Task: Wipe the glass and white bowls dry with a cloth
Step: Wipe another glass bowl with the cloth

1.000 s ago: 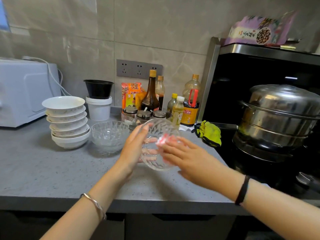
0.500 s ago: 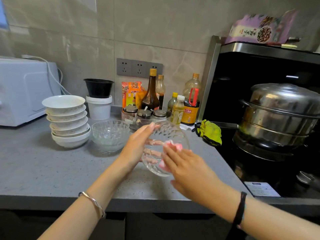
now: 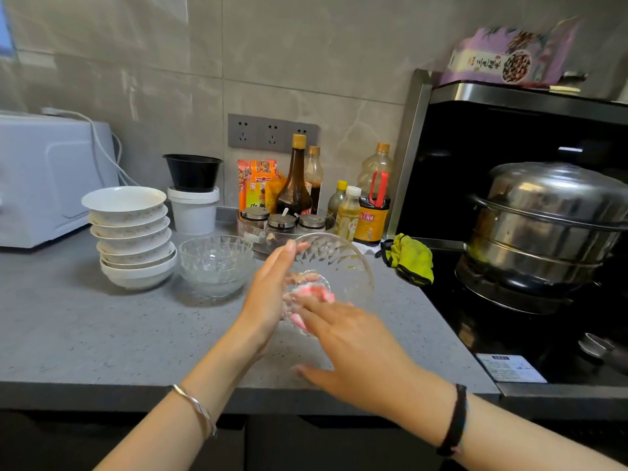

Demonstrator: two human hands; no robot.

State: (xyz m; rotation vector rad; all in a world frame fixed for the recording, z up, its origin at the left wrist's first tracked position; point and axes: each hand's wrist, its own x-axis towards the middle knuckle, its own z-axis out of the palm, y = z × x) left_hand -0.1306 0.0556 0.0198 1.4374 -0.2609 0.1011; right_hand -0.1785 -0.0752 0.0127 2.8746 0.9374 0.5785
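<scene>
Centre of frame: the glass bowl (image 3: 339, 263) is held above the tabletop (image 3: 85, 328), tilted w/ its mouth toward the lower right. The left hand (image 3: 268, 297) cups it from behind, fingers wrapped round the outer wall. The right hand (image 3: 353, 345) is not grasping: its flat fingers press the pink cloth (image 3: 314, 290) against the inside bottom, and the thumb is spread away.

To do this step well, I think: bunch the cloth under the fingertips, go in circles from the bottom up to the rim, and turn the bowl a little w/ the left hand so no part is missed. The cut pattern probably holds drops, esp. in the grooves, so press there. Wet glass can slip, so grip firmly, low over the tabletop. Left of centre, another glass bowl (image 3: 215, 263) and the stacked white bowls (image 3: 129, 239) probably come next.
</scene>
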